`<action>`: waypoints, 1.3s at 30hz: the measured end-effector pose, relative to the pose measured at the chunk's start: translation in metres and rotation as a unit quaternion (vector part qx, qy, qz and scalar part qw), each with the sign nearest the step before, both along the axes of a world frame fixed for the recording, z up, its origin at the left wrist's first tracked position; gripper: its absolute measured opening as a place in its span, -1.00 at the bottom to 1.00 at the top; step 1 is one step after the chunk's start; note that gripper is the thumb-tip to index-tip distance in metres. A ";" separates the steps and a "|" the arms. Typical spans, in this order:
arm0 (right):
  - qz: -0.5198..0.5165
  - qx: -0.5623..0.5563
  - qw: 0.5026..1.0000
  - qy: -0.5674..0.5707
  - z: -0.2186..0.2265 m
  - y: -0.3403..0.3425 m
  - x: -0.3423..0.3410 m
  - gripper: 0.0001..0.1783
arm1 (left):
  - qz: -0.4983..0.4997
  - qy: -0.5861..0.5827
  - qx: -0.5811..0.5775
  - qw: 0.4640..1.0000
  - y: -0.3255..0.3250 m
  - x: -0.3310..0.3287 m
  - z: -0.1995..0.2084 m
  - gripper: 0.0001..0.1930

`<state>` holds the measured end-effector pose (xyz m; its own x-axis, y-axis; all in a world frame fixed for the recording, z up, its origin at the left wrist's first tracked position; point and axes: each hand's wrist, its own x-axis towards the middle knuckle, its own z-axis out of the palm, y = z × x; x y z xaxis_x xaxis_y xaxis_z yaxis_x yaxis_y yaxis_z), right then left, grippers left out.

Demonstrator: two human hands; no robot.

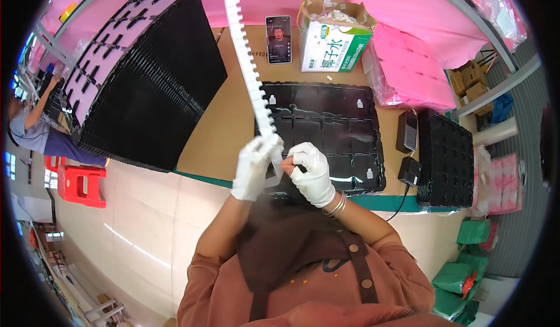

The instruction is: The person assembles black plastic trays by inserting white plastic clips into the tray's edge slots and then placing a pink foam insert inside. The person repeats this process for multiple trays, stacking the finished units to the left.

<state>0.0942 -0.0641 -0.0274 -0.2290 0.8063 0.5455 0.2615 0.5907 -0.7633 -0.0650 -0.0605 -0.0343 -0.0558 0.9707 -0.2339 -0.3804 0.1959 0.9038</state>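
My left hand (252, 168), in a white glove, is closed on the lower end of a long white strip (244, 56) with notched tabs along one edge. The strip runs up past the top of the view. Below the left fingers a pale translucent band (274, 176) curls toward my right hand (312, 175). That hand wears a white glove with bare fingertips, pinched together close to the band; what they hold is too small to tell. Just beyond both hands lies a black plastic tray (326, 137) with shallow compartments, some bearing a small white bottle-shaped piece (360, 103).
A tall stack of black trays (151, 88) stands at left. Behind are a propped phone (279, 40) and an open carton (333, 44). Pink wrapped packs (402, 67), black adapters (410, 170) and more trays (446, 161) sit right. Another person (35, 126) is far left, near red stools (83, 184).
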 end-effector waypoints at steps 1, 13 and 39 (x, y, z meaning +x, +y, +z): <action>0.000 -0.005 1.000 -0.016 0.005 0.000 0.001 -0.83 | 0.020 -0.058 -0.013 0.998 0.005 -0.004 -0.002 -0.82; 0.079 -0.069 0.906 -0.411 -0.046 0.022 -0.020 -0.82 | 0.098 -0.019 -0.077 0.992 0.016 -0.034 -0.058 -0.71; 0.038 -0.137 0.918 -0.370 -0.043 0.011 -0.029 -0.92 | 0.110 0.045 -0.030 0.992 0.009 -0.025 -0.066 -0.75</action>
